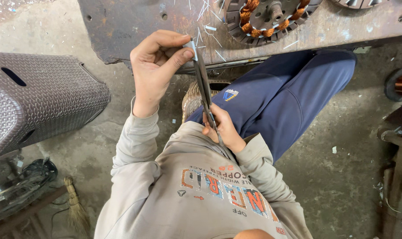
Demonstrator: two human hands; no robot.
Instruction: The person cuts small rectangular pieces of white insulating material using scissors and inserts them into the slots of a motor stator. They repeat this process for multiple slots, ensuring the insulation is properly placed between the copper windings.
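— What's on the far bench?
— A rusty steel plate [134,22] carrying a motor stator [265,17], copper coils showing — white slivers scattered around it, so cutting looks under way.

— And nearer?
— The left hand [159,66] pinches a small pale strip [191,45] at the tips of long dark scissors [205,95]; the right hand [223,128] is closed round their handles.

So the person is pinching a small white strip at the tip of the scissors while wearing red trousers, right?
Not quite: the trousers are dark blue, not red, as the head view shows. The rest holds: the left hand pinches a small white strip at the tip of the scissors, which the right hand grips.
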